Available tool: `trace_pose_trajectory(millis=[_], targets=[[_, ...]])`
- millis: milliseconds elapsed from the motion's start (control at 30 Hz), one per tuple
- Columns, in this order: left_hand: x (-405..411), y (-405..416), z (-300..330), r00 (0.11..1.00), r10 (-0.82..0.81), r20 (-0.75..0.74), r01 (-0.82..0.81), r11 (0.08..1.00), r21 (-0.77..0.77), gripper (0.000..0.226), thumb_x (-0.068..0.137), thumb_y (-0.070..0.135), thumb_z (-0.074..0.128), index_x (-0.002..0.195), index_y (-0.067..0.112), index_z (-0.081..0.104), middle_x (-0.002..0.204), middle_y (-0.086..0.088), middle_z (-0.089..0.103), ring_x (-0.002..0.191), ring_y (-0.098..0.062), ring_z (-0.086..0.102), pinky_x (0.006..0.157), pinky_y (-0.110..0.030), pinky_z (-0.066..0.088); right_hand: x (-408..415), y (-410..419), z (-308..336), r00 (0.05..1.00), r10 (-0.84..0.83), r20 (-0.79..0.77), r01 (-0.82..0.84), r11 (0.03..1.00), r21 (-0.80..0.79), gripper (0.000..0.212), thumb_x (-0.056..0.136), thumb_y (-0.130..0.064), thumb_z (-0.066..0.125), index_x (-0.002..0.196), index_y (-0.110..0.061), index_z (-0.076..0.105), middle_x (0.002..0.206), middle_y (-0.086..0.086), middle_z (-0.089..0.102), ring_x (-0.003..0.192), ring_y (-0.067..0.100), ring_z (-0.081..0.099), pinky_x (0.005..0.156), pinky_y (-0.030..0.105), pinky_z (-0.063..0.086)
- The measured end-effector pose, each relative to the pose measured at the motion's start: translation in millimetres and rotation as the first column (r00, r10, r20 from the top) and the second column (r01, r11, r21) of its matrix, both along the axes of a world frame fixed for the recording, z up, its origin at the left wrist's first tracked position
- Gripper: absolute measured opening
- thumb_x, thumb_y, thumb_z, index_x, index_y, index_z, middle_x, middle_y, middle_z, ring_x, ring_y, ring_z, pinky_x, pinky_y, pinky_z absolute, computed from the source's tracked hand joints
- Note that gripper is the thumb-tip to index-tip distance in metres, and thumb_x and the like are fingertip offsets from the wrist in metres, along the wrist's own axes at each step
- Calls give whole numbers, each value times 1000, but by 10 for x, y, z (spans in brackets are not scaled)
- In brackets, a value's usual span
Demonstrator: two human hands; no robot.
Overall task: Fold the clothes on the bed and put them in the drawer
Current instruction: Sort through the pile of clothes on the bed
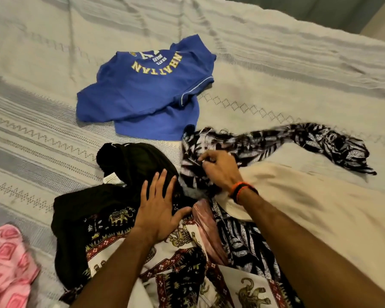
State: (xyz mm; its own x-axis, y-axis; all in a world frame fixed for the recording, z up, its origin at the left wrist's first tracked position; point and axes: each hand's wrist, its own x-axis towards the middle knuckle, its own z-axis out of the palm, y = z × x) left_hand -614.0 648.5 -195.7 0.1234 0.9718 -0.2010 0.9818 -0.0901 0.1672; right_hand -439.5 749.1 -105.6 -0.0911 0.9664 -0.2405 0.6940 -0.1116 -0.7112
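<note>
Spreading across everything in view, the bed point(276, 70) wears a pale woven cover with zigzag and diamond stitching, and all the clothes lie on top of it. Nearest me sits the heap: a cream cloth point(320, 203) on the right side, an elephant-print piece point(182, 263) in the middle, and a black garment point(87, 210) bunched on the left. Beyond the heap, a blue shirt point(142, 94) with yellow lettering lies loosely by itself. A black-and-white leaf-print garment point(298, 138) trails from the heap out to the right, its far end blurred. At the lower left edge, a pink patterned piece point(7, 261) sits apart from the pile. My left hand point(162, 210) lies flat with fingers spread, pressing on the black garment and the elephant print. My right hand point(218, 170), with an orange and black band point(242, 190) at the wrist, pinches the leaf-print garment with curled fingers.
</note>
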Motion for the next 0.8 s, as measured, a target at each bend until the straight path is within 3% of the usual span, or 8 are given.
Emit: trace_pose_trajectory(millis=[133, 267, 333, 433, 533, 667, 733, 800], targets=[[-10, 78, 349, 941, 151, 303, -92, 975, -202, 131, 66, 88, 50, 154, 14, -14, 163, -5, -8, 150, -19, -8, 121, -45, -8, -87, -747, 188, 985, 88, -148, -98, 993, -60, 24, 82, -7, 56, 74, -27, 65, 72, -20, 60, 68, -6, 52, 67, 16, 39], [-177, 10, 631, 730, 181, 659, -158, 983, -95, 61, 79, 69, 55, 136, 60, 36, 139, 27, 41, 135, -4, 37, 116, -29, 23, -280, -1390, 438, 912, 229, -339, -291, 946, -143, 19, 75, -14, 55, 73, -29, 66, 75, -16, 64, 73, 0, 58, 71, 16, 44], [-353, -66, 596, 847, 64, 528, -19, 996, -90, 29, 73, 49, 64, 101, 48, 69, 96, 31, 63, 107, -8, 64, 84, -13, 43, -401, -1532, 543, 837, 361, -411, -454, 878, -153, 19, 72, -17, 55, 76, -27, 70, 80, -13, 68, 81, 4, 63, 81, 23, 50], [-558, -295, 777, 959, -179, 219, 202, 975, -91, 15, 61, 37, 61, 53, 31, 49, 51, 12, 54, 48, -8, 60, 46, -9, 17, -463, -1484, 646, 710, 532, -462, -666, 721, -192, 22, 81, -4, 62, 95, -13, 76, 94, -9, 72, 92, 5, 65, 91, 24, 50], [-786, -498, 742, 980, -194, 35, 194, 981, 17, 21, 69, 39, 74, 80, 32, 57, 80, 9, 63, 78, -14, 65, 71, -31, 44, -507, -1311, 612, 742, 563, -365, -659, 713, -241, 16, 86, -16, 71, 100, -19, 77, 98, -6, 75, 89, 4, 67, 86, 20, 52], [-788, -356, 679, 960, 85, 268, -90, 996, 8, 46, 96, 48, 35, 139, 39, 21, 157, 2, 30, 146, -23, 23, 119, -52, 12, -633, -869, 348, 952, 291, -96, -301, 947, -108, 6, 83, -24, 71, 88, -22, 74, 79, -6, 74, 73, 4, 66, 76, 26, 55], [-765, -135, 457, 972, 122, 198, -126, 992, 8, 60, 101, 36, 41, 138, 55, -3, 163, 5, -10, 150, -27, -11, 114, -59, -16, -710, -579, 215, 973, 226, 45, -225, 974, -38, 12, 82, -20, 66, 91, -25, 70, 82, -6, 73, 79, 13, 67, 81, 32, 55], [-777, 103, 174, 990, 141, 17, -141, 990, 15, 91, 94, 38, 62, 140, 59, -13, 160, 1, -25, 148, -37, -14, 108, -72, -6, -767, -305, 148, 961, 216, 170, -220, 975, 6, 23, 83, -20, 61, 105, -24, 66, 94, -3, 72, 92, 20, 66, 85, 36, 54]])
